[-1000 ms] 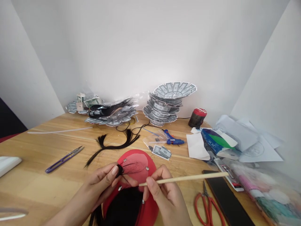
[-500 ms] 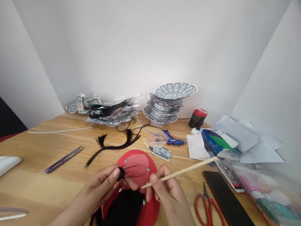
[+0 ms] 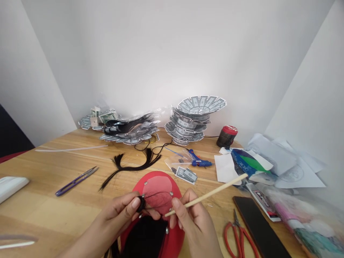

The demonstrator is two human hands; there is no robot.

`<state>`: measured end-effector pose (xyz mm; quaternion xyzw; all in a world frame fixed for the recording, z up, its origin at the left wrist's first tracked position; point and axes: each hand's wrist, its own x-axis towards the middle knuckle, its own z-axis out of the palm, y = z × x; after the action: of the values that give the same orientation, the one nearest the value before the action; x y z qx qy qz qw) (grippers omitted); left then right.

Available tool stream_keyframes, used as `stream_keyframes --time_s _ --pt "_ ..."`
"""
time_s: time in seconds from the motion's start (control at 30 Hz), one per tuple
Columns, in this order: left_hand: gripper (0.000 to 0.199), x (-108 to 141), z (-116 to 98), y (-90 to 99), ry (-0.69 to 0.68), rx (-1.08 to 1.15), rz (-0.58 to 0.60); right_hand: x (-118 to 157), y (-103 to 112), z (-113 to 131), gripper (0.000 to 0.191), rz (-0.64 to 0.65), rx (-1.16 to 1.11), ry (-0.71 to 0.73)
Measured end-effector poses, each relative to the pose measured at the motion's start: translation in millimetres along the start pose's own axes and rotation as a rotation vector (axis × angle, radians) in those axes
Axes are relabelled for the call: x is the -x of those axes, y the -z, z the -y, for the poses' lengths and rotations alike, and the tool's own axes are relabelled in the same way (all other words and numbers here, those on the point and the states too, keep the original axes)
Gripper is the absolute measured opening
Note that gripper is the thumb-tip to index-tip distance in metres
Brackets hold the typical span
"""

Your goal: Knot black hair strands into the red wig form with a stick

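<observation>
A coil of black hair [image 3: 141, 204] is pinched between the thumb and fingers of my left hand [image 3: 126, 211], and loose strands stretch from it to the right. My right hand [image 3: 192, 211] grips a pale wooden stick [image 3: 215, 191], its lower tip pointing at the strands and its upper end slanting up to the right. Beneath both hands is a red rounded form [image 3: 157, 178] with several silvery pins or studs on it. Black hair or dark material [image 3: 146, 236] covers its near part. The undersides of my fingers are partly hidden.
Purple thread snips [image 3: 76, 181] and a black hair strand [image 3: 131, 167] lie left. Behind are a blue glue gun [image 3: 200, 161] and stacked paper-money bowls [image 3: 188, 123]. Red-handled scissors [image 3: 239, 234], a phone [image 3: 260, 225] and plastic bags [image 3: 309, 215] crowd the right side.
The whole view has shifted slightly. The black coil in my left hand sits a little lower and further right, and its strands look more gathered. Both grips stay the same.
</observation>
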<state>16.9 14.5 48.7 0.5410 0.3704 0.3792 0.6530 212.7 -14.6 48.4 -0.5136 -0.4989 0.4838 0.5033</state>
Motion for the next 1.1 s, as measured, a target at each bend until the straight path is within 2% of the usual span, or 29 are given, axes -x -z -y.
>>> stream_keyframes --time_s 0.2,0.4,0.57,0.8,0.93,1.03,1.1 --pt "0.039 3 2 2.2 0.038 0.002 -0.047 0 0 0 0.045 0.018 0.042 -0.010" --pt "0.043 3 0 1.6 0.038 0.023 -0.075 0 -2 -3 0.048 -0.039 0.023 -0.006" --pt "0.044 -1 0 10.2 0.108 0.076 -0.296 -1 -5 -3 0.049 -0.108 -0.117 -0.021" --pt "0.050 -27 10 54.8 -0.052 0.075 -0.579 -6 -5 -10 0.051 -0.148 -0.322 -0.039" --pt "0.052 -37 22 71.8 -0.090 0.043 -0.682 -17 7 -14 0.046 -0.202 -0.396 -0.025" --pt "0.047 -39 34 69.6 -0.061 -0.008 -0.680 -23 24 -10 0.037 -0.302 -0.371 -0.011" --pt "0.051 -40 42 64.8 -0.039 -0.040 -0.660 -25 37 -4 0.035 -0.370 -0.315 0.031"
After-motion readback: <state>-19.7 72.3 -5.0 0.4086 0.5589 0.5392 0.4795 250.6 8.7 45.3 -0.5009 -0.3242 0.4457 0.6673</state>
